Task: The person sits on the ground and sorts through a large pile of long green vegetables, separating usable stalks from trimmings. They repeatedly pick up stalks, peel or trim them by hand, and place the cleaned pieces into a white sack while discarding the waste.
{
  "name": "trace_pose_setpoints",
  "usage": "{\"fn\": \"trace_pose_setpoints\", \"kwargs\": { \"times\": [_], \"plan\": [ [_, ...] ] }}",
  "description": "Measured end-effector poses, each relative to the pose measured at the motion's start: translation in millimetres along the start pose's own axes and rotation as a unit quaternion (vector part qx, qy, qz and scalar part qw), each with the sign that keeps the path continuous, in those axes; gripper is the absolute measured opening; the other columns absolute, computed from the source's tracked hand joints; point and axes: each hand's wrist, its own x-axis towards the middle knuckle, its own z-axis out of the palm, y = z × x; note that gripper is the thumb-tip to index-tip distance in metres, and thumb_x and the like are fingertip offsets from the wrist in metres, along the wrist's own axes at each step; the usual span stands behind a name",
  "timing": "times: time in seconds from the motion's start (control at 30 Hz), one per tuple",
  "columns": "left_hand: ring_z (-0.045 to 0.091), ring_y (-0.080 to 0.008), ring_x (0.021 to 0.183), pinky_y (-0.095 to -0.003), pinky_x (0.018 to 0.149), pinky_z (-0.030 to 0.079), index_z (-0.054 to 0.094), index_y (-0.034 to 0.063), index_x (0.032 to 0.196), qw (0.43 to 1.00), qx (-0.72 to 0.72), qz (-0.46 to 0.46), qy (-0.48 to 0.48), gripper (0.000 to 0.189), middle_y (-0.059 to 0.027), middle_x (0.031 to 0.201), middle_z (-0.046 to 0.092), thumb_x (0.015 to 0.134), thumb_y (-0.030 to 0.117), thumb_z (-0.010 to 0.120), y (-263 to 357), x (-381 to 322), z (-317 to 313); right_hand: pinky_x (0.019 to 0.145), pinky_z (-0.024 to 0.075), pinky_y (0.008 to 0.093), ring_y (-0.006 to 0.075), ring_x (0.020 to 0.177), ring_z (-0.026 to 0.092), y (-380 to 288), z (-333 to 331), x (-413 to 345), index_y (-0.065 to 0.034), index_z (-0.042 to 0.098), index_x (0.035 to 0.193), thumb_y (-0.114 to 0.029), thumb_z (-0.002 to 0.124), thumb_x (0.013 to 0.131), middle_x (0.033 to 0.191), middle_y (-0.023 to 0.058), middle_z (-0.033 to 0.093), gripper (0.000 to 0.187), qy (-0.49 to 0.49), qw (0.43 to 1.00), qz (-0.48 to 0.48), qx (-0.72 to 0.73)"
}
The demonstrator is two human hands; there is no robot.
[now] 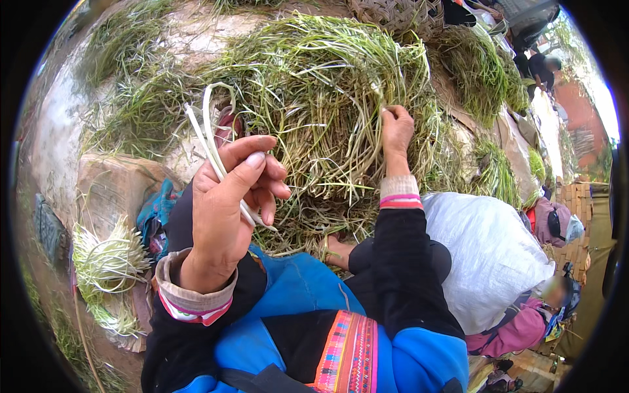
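Note:
In my left hand (223,206) are a few peeled white stalks (200,128), held between thumb and palm. One of them bends over in a loop at the top. My right hand (399,128) reaches forward, its thumb and forefinger pinched on thin stalks at the right side of a large heap of long green stalks (324,113). The exact stalk in that pinch is hard to make out. To the left lies a bundle of peeled white stalks (110,253) with loose green ends.
A full white woven sack (484,250) stands by my right side. At far left sits a tan block-like bundle (115,184), with a teal cloth (159,211) beside it. A woven basket (398,14) is behind the heap. Other people (516,324) sit at right.

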Motion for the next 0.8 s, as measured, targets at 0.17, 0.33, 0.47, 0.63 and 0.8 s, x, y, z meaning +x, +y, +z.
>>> {"fn": "trace_pose_setpoints", "kwargs": {
  "times": [0.17,0.33,0.47,0.63,0.8],
  "plan": [
    [0.065,-0.0151,0.065,-0.02,0.039,0.045,0.057,-0.0017,0.108,1.0,-0.009,-0.01,-0.007,0.021,-0.0097,0.08,0.063,0.09,0.007,0.049,-3,-2,0,0.042,0.0399,0.0201,0.0064,0.05,0.05,-28,-34,-11,-0.0009,0.055,0.085,-0.007,0.053,0.087,0.07,0.0045,0.058,0.007,-0.073,0.978,0.129,0.147],
    [0.064,-0.015,0.064,-0.0198,0.039,0.045,0.057,-0.0013,0.107,1.0,0.004,-0.011,-0.008,0.021,-0.0095,0.079,0.063,0.09,0.007,0.049,-6,-1,-1,0.039,0.0314,0.0208,0.0048,0.049,0.04,-65,-58,-16,-0.0007,0.057,0.091,-0.014,0.05,0.092,0.065,0.0015,0.052,0.015,-0.119,0.976,0.153,0.095],
    [0.064,-0.0145,0.064,-0.0203,0.039,0.044,0.058,-0.0003,0.105,0.999,0.043,-0.027,0.013,0.019,-0.0092,0.078,0.063,0.09,0.009,0.051,-9,0,-3,0.031,0.0262,0.0176,0.0038,0.039,0.035,-78,-91,-39,-0.0012,0.057,0.086,-0.019,0.048,0.093,0.055,-0.0019,0.046,0.021,0.033,0.956,-0.048,0.287],
    [0.064,-0.016,0.064,-0.0203,0.038,0.043,0.058,0.0003,0.103,0.996,0.077,-0.036,0.009,0.018,-0.0096,0.077,0.063,0.09,0.01,0.051,-18,5,-6,0.029,0.0285,0.017,0.0045,0.037,0.036,-81,-110,-63,-0.0022,0.054,0.083,-0.012,0.042,0.094,0.052,0.0003,0.045,0.019,0.011,0.923,0.012,0.384],
    [0.067,-0.0232,0.079,-0.0239,0.037,0.045,0.056,-0.0011,0.106,0.986,0.111,-0.126,-0.011,0.02,-0.016,0.089,0.065,0.088,0.009,0.054,-43,26,5,0.033,0.0373,0.019,0.0075,0.042,0.047,-76,-92,-91,-0.0035,0.053,0.087,-0.011,0.047,0.093,0.06,0.0029,0.054,0.011,-0.059,0.914,0.17,0.364]
  ]
}}
